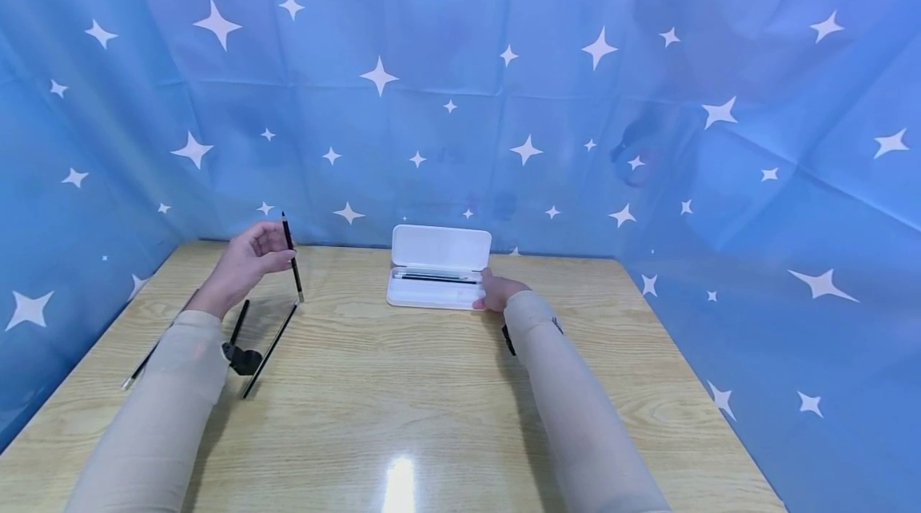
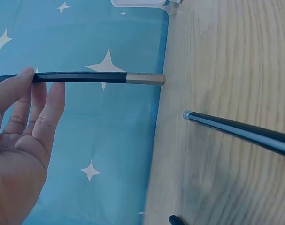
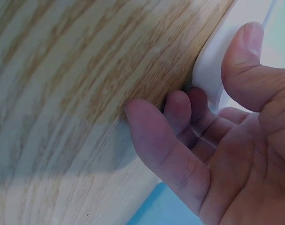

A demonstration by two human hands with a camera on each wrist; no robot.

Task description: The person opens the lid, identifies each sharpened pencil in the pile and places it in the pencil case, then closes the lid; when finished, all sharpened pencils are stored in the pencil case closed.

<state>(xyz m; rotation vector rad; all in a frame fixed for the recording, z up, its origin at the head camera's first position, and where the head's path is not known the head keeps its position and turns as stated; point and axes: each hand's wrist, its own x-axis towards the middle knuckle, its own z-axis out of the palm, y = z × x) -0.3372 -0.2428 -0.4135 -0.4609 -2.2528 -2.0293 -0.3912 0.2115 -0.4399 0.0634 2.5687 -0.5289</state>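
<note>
**Pencil upright in left hand, right hand on white case**

Pencil (image 1: 291, 257) stands near vertical in head view, long axis running top to bottom w/ slight lean: upper tip points up toward the star backdrop (image 1: 460, 81), lower metal-coloured end points down at the table (image 1: 403, 385), just above the wood, not clearly touching. Left wrist view shows same pencil as a dark shaft w/ a pale band at the free end. Left hand (image 1: 245, 261) is raised off the table, thumb and fingertips pinching the shaft near its middle; other fingers fairly straight, palm half open.

Right hand (image 1: 498, 291) rests at the right front corner of the white case (image 1: 439, 273); fingers curled against its edge, thumb lying on top of the rim (right wrist view). Case lid is up, dark slim items lie lengthwise inside, left to right.

On table near left forearm: second pencil (image 1: 270, 349) lying diagonally, another slim stick (image 1: 140, 365) partly hidden by the sleeve, and a small black object (image 1: 243, 357) beside them.
</note>
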